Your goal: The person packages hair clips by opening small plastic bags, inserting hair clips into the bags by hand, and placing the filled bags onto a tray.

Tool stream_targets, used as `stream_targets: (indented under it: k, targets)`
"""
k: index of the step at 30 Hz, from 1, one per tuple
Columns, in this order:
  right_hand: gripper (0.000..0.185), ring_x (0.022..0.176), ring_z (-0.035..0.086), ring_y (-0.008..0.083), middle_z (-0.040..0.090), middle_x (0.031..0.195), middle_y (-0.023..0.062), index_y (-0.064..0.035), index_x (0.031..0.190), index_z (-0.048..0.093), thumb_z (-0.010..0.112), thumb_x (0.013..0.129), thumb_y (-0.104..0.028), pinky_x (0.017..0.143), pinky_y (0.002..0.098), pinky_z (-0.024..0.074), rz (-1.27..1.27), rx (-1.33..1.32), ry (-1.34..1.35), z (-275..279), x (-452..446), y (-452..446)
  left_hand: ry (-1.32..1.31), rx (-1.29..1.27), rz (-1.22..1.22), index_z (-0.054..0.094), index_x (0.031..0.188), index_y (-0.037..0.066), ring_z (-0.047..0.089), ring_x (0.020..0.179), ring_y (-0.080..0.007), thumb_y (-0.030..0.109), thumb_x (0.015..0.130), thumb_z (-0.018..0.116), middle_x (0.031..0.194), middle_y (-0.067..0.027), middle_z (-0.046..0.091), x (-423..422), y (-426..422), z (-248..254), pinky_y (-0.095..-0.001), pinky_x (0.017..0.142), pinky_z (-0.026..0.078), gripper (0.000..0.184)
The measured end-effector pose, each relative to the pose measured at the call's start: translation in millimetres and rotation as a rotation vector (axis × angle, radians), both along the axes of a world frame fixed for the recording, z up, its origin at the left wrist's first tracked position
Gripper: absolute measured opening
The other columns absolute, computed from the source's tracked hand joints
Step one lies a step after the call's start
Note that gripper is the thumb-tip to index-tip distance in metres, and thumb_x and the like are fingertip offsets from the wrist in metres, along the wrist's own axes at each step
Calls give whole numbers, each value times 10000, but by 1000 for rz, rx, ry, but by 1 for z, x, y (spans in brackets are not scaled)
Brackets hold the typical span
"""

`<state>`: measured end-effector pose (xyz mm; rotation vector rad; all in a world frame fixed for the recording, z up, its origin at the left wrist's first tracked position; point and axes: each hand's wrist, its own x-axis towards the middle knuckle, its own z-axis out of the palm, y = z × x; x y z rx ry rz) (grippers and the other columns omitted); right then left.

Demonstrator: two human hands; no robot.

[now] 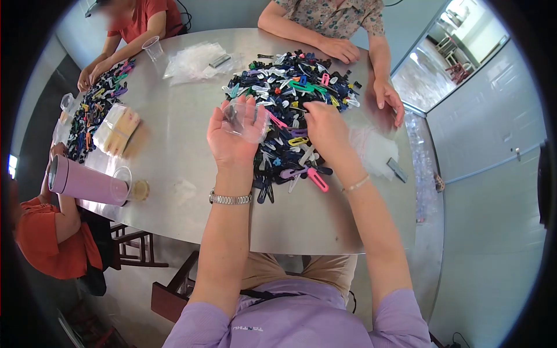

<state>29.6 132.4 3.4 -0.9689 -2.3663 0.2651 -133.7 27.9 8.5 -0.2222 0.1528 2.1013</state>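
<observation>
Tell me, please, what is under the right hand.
The right hand is over the pile of hair clips; a purple clip and a yellow clip show just left of it. Which clips the hand covers cannot be seen.

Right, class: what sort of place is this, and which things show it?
Probably a small sorting or packing workroom: a large heap of clips spread on a shared metal-looking table, with a pile of clear plastic bags lying nearby.
</observation>
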Motion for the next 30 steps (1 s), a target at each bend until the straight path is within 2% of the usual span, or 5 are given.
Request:
stream_targets:
  k: [15, 18, 21, 24, 30]
  targets:
    - [207, 806, 605, 323, 639, 842, 173, 5, 923, 658, 502, 787, 3, 742, 391, 481, 328, -31, -30, 1, 34, -13, -34, 47, -67, 496, 1070, 117, 525, 1043, -313, 255, 927, 464, 1154, -143, 543, -1, 0, -2, -536, 913, 424, 201]
    - [211, 814, 621, 281, 652, 885, 166, 1, 964, 655, 516, 807, -14, 711, 365, 487, 120, -173, 119, 11, 30, -3, -45, 76, -95, 519, 1037, 116, 541, 1025, -312, 262, 922, 466, 1133, -143, 562, -2, 0, -5, -530, 904, 432, 194]
    - [265, 852, 634, 233, 660, 942, 141, -37, 1045, 648, 540, 803, -35, 742, 335, 493, -92, -789, 827, 15, 19, 6, -64, 142, -116, 537, 1013, 111, 545, 1020, -315, 268, 916, 468, 1123, -148, 573, -8, 0, -10, -525, 900, 434, 197]
    - [185, 793, 613, 302, 647, 921, 161, -31, 932, 675, 597, 769, -70, 730, 374, 485, -28, -75, 149, -16, 15, 23, -71, 157, -112, 535, 1029, 112, 541, 1022, -326, 272, 915, 468, 1132, -157, 576, -4, 1, -8, -526, 898, 432, 207]
    - [138, 842, 596, 350, 610, 870, 166, -24, 854, 667, 638, 746, -105, 786, 413, 480, -5, 21, -37, -14, 6, 30, -60, 98, -110, 499, 1083, 118, 530, 1027, -320, 260, 928, 462, 1143, -154, 556, -1, 0, -4, -522, 864, 445, 213]
